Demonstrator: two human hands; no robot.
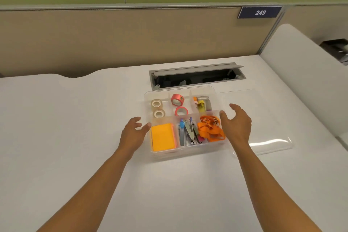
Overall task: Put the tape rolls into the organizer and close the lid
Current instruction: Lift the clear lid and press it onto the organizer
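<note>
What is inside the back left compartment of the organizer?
Two clear tape rolls lie in the organizer, one behind the other. Nothing shows beneath them.

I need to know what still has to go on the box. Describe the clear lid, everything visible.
The clear lid is a see-through, colourless plastic sheet, roughly rectangular with rounded corners and a raised edge that catches a bright glare near its front right. It lies flat on the white desk, off the organizer and just to its right. The right hand overlaps its left part in view; whether it touches the lid cannot be told.
</note>
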